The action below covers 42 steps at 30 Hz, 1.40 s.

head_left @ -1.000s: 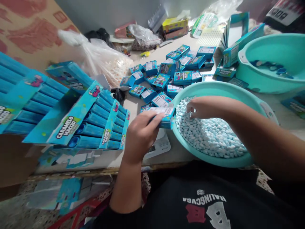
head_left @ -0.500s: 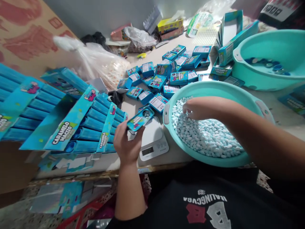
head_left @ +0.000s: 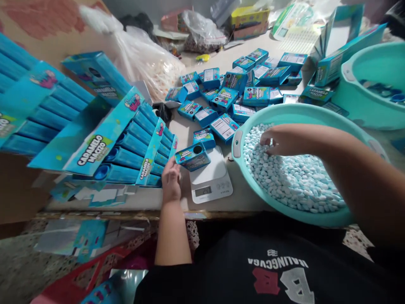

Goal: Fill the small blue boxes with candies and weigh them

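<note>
On the plate of the white kitchen scale [head_left: 212,185] stands a small blue candy box [head_left: 193,158] with a round hole in its top. My left hand [head_left: 171,180] is at the left end of this box, fingers stretched out and not wrapped round it. Digits show on the scale's display, too blurred to read surely. Inside the turquoise tub [head_left: 284,110], my right hand [head_left: 274,141] has its fingers curled together at the surface of the white and pale-blue candies [head_left: 297,185]. Its fingertips close on a few candies, partly hidden by the hand.
Several blue candy boxes [head_left: 224,99] lie scattered behind the scale. Display cartons [head_left: 104,145] with blue boxes lean at the left. A second turquoise tub [head_left: 357,101] with blue lids stands at right. Behind are a clear plastic bag [head_left: 152,63] and a yellow box [head_left: 249,19].
The box has gone from my left hand's grip onto the scale, and that hand has loosened at its left end. My right hand stays among the candies. The whole view has shifted slightly.
</note>
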Each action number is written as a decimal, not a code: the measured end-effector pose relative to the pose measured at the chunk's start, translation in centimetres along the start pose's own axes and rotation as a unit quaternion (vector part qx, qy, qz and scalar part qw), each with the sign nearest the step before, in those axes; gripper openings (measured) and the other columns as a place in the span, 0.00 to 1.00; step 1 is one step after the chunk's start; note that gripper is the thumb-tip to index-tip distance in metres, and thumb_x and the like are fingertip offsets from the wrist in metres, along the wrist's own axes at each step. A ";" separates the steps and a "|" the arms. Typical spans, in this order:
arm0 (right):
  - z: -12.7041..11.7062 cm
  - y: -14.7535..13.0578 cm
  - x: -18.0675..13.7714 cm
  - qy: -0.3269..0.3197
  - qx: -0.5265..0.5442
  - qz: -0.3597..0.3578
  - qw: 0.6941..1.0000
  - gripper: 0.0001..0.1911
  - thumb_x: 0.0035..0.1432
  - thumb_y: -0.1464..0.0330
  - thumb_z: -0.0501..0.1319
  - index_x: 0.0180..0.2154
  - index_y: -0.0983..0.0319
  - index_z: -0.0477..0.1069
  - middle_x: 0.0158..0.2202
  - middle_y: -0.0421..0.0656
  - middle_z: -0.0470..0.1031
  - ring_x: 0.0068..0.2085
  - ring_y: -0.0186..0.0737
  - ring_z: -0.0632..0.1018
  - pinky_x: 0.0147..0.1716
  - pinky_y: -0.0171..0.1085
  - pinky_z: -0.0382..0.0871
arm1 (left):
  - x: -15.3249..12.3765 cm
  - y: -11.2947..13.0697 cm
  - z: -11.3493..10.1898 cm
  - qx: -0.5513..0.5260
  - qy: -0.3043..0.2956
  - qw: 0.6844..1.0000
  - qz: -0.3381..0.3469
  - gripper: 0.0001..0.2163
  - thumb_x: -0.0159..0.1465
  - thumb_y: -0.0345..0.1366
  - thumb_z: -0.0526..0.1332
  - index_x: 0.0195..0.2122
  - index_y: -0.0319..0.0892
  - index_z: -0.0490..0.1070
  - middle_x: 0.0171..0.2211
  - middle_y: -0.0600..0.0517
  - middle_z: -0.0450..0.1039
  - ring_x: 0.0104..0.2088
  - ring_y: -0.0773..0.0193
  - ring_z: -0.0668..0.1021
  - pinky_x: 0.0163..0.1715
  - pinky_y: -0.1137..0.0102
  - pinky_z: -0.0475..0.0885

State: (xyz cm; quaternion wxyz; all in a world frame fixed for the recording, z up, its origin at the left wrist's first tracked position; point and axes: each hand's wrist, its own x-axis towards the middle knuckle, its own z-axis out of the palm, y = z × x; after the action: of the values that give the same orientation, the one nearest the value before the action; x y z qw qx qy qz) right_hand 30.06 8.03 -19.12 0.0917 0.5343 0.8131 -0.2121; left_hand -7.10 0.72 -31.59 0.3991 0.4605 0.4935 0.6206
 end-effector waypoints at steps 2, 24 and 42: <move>-0.1 0.1 0.1 -0.033 -0.007 -0.011 0.999 0.14 0.54 0.71 0.62 0.44 0.61 0.78 0.40 0.47 0.80 0.36 0.41 0.76 0.35 0.40 0.64 | 0.1 0.1 0.2 -0.022 0.002 1.000 -0.012 0.37 0.58 0.70 0.58 0.52 0.41 0.77 0.54 0.38 0.77 0.60 0.47 0.76 0.65 0.54 0.65; -0.6 -0.3 -0.2 -0.031 -0.033 -0.009 0.999 0.03 0.56 0.70 0.63 0.32 0.59 0.76 0.28 0.42 0.77 0.28 0.37 0.70 0.30 0.41 0.58 | 0.5 0.4 0.5 -0.041 0.032 0.998 -0.028 0.36 0.63 0.69 0.52 0.49 0.42 0.79 0.52 0.40 0.79 0.58 0.50 0.77 0.60 0.59 0.69; -5.7 -9.8 1.4 0.136 -0.027 -0.099 0.985 0.13 0.62 0.63 0.58 0.41 0.60 0.79 0.35 0.46 0.79 0.35 0.40 0.76 0.36 0.39 0.64 | 0.5 0.4 0.4 -0.053 0.037 0.998 -0.017 0.35 0.64 0.68 0.51 0.49 0.40 0.78 0.47 0.40 0.80 0.49 0.52 0.81 0.53 0.59 0.73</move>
State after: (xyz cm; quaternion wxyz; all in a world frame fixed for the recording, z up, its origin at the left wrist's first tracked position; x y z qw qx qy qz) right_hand 21.00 8.42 -12.10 -0.0268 0.4722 0.8724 -0.1234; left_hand -6.86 1.26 -31.09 0.4148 0.4068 0.4826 0.6554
